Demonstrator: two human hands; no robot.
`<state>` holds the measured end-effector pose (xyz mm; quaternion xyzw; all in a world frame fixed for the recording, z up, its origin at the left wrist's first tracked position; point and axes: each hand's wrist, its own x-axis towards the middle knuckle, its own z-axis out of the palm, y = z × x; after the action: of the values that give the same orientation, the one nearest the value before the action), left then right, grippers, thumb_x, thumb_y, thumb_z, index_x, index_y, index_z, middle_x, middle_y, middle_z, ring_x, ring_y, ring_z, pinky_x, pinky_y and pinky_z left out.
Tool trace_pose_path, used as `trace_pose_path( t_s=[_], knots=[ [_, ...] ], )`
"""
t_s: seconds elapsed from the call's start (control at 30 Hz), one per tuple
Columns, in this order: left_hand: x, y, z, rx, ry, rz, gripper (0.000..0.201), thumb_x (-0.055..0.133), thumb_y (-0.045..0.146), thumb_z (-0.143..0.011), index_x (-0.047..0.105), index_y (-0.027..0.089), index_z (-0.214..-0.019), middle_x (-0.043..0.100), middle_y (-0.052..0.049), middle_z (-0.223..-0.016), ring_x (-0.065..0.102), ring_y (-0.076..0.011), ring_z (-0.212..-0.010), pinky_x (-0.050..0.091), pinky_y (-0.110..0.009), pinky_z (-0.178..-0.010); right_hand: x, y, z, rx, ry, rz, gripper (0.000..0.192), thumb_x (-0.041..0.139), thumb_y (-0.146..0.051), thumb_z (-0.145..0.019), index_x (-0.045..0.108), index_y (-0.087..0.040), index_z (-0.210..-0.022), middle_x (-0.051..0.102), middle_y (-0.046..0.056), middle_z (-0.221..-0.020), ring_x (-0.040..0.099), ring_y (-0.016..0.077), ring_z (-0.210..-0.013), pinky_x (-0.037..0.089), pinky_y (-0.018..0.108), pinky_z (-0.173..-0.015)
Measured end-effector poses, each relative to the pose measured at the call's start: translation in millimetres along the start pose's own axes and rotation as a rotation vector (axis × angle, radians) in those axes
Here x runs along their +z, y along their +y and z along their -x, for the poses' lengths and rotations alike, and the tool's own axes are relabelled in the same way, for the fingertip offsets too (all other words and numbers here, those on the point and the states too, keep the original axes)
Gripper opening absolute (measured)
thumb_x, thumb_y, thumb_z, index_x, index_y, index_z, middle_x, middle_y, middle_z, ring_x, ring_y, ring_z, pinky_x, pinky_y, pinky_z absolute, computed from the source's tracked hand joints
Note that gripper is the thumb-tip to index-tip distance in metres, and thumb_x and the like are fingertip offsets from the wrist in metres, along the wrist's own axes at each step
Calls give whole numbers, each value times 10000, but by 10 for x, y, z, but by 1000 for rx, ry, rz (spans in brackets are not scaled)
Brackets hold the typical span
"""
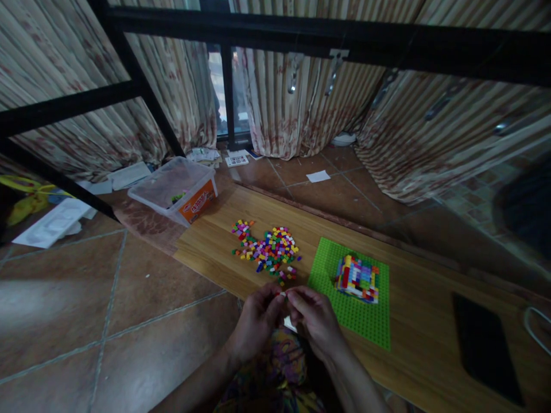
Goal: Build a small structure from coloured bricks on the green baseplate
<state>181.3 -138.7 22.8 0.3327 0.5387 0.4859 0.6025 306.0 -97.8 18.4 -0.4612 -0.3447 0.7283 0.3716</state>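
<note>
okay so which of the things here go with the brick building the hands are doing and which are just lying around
In use: left hand and right hand pinching a small piece; loose bricks; green baseplate with brick model; plastic tub.

Lying about: dark phone, papers, white cable.

Multicoloured bricks (269, 249), bright green baseplate (368, 324), striped beige curtains (297, 109), brown floor tiles (86, 298).
</note>
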Motion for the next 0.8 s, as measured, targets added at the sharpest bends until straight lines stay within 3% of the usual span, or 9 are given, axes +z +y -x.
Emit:
trace_pose_path(
  t_s=[0.07,0.17,0.33,0.43,0.6,0.8],
  knots=[
    [-11,-45,-20,-36,17,34,318,599,470,-823,542,158,-832,522,43,-571,448,-82,-497,379,-206,-495,-15,2,-46,-40,73,9,305,765,-444,-676,690,-166,-774,566,-34,-572,476,80,-481,389,205,-464],
    [-48,-69,-70,-58,110,48,323,606,476,-804,561,157,-831,530,45,-545,458,-83,-491,376,-202,-508,-27,-67,-211,-193,169,265,294,711,-453,-728,712,-178,-833,638,1,-635,540,121,-532,435,245,-517],
    [-136,-81,-144,-64,202,29,311,620,446,-778,595,151,-872,584,26,-574,509,-95,-525,388,-201,-533,-15,-164,-558,-504,150,900,180,588,-318,-835,733,-215,-811,709,48,-812,636,182,-743,473,297,-719],
    [-167,-91,-172,-74,228,14,301,612,419,-784,609,139,-892,583,25,-555,502,-89,-504,380,-194,-518,-7,-146,-672,-567,149,1104,191,545,-241,-852,733,-214,-826,704,55,-833,640,184,-766,465,288,-733],
    [-161,-68,-203,-90,240,84,313,657,398,-743,577,145,-908,585,40,-587,511,-79,-492,385,-185,-498,-41,-127,-670,-582,152,1174,195,537,-203,-851,723,-201,-908,712,64,-884,649,196,-805,467,297,-754],
    [-122,-31,-206,-107,247,164,372,725,418,-683,537,162,-877,605,39,-672,543,-77,-504,391,-186,-498,-8,-184,-513,-557,141,981,196,541,-272,-869,718,-209,-926,723,56,-871,663,191,-779,484,293,-740]
  ],
)
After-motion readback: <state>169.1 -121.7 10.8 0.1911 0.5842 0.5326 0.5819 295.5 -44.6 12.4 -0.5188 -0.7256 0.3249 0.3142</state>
